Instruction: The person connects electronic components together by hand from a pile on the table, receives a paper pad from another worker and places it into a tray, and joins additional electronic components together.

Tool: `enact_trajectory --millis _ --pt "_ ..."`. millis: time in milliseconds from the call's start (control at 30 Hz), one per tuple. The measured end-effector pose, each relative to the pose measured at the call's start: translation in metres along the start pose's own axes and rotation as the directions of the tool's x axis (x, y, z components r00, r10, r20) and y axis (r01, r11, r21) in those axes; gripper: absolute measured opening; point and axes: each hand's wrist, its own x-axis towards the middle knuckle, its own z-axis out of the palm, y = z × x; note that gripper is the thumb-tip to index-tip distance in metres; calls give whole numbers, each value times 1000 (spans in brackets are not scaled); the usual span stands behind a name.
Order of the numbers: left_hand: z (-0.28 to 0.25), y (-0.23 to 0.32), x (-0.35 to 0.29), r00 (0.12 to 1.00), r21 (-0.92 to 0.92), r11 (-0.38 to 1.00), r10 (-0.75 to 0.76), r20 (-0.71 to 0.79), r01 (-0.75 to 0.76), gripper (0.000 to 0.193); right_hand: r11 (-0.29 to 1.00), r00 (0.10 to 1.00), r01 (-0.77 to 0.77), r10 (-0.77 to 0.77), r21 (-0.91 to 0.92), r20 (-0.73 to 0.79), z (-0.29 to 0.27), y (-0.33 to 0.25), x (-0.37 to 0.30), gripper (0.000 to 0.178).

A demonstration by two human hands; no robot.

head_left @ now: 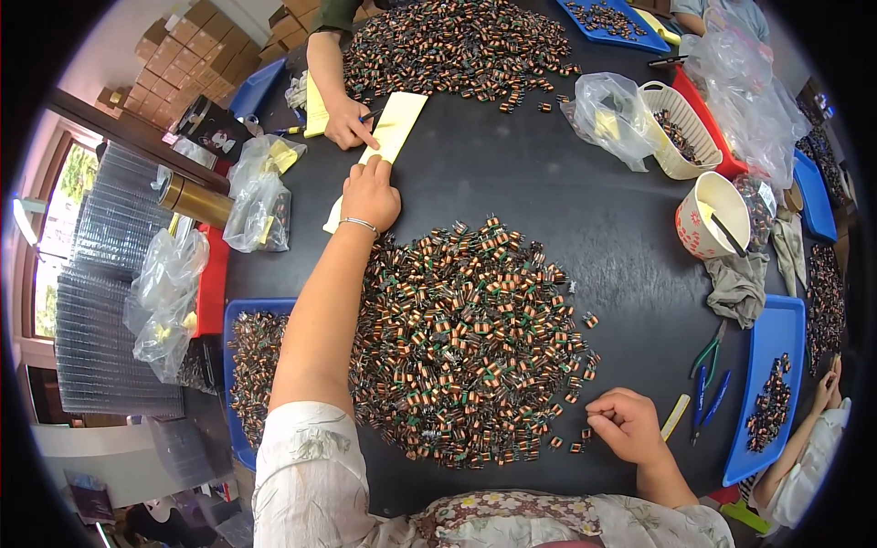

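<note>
My left hand [370, 196] reaches far across the table, its fingers bent and closed on a long strip of yellow paper [402, 119]. A co-worker's hand [347, 125] meets the same paper from the far side, a finger pointing onto it and a dark pen by the fingers. Under and beside my left forearm spreads a big heap of small copper-wound coils [466, 338] with black and green parts. To the right of that heap my right hand [626, 425] rests on the table in a loose fist; nothing shows in it. A few stray coils [577, 447] lie just beside it.
Blue trays with coils stand at left [239, 306] and right [793, 365]. Pliers [711, 352], a patterned paper tub [703, 228], a white basket [681, 164] and plastic bags line the right. A golden flask [196, 199] lies left. Another coil heap [457, 46] is beyond.
</note>
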Motion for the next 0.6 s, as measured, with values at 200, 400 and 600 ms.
enact_trajectory --millis 200,400,600 --pt "0 0 -1 1000 -7 1000 -20 10 20 29 1000 1000 -10 10 10 3 0 0 0 12" --pt "0 0 -3 999 -35 999 -18 -30 17 31 1000 1000 -18 17 14 4 1 1 1 12" --pt "4 -4 -5 996 -66 998 1 -93 -7 32 1000 1000 -9 9 10 3 1 2 1 12"
